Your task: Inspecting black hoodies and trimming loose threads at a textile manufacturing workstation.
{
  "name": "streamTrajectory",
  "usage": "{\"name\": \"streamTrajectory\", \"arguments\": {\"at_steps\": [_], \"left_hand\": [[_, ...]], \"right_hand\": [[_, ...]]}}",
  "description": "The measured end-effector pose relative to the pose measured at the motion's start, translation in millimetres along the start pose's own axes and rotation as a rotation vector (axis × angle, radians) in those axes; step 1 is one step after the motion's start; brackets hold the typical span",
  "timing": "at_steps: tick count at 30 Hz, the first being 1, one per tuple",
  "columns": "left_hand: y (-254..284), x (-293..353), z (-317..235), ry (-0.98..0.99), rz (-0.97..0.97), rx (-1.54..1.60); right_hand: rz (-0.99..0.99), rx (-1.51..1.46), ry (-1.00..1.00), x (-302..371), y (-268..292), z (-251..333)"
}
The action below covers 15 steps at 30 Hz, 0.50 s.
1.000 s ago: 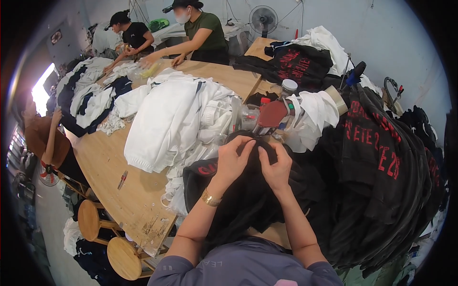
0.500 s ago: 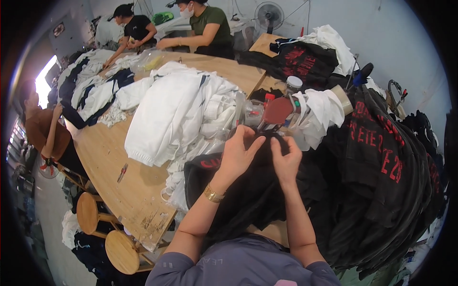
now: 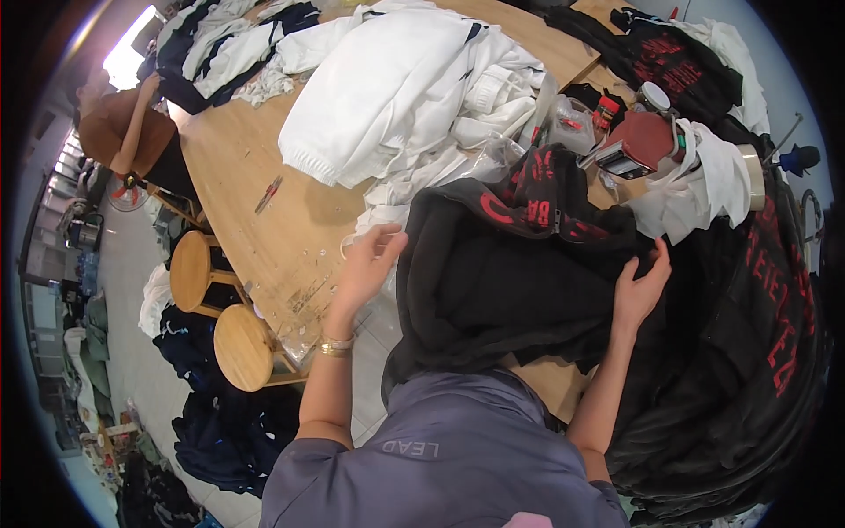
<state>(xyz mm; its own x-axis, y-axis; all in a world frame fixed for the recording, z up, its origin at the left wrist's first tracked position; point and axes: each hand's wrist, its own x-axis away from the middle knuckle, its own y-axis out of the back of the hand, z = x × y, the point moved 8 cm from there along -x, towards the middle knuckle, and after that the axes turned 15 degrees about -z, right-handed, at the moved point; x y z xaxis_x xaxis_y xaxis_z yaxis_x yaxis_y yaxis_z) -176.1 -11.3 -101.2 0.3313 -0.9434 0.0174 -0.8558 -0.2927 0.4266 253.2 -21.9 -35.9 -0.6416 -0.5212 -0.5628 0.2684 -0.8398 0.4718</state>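
A black garment (image 3: pixel 519 282) with red lettering and a zip lies spread in front of me, its near edge against my body. My left hand (image 3: pixel 373 260) is at its left edge, fingers stretched out with nothing in them; whether the fingertips touch the cloth I cannot tell. At the garment's right edge is my right hand (image 3: pixel 641 286), its fingers curved and apart, holding nothing that shows. Just beyond the garment stands a dark red device (image 3: pixel 641 141), with white cloth (image 3: pixel 695 180) bunched beside it.
White garments (image 3: pixel 387 88) are heaped on the wooden table (image 3: pixel 238 167), where small snips (image 3: pixel 268 194) lie. More black garments (image 3: pixel 722 370) pile up at my right. Two round stools (image 3: pixel 244 348) stand at the left. A person in brown (image 3: pixel 123 132) works at the far left.
My hands have moved apart from a pinch on the black cloth near the device to either side of the garment. The garment now lies spread out, and the head view has tilted down.
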Motion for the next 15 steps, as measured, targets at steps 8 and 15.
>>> {"name": "streamTrajectory", "arguments": {"at_steps": [8, 15], "left_hand": [[-34, -14, -16, 0.075, -0.125, 0.298], [-49, -19, -52, -0.182, -0.113, 0.267]], "right_hand": [[0.315, -0.189, 0.89, 69, -29, 152], [0.467, -0.095, 0.92, 87, -79, 166]]}}
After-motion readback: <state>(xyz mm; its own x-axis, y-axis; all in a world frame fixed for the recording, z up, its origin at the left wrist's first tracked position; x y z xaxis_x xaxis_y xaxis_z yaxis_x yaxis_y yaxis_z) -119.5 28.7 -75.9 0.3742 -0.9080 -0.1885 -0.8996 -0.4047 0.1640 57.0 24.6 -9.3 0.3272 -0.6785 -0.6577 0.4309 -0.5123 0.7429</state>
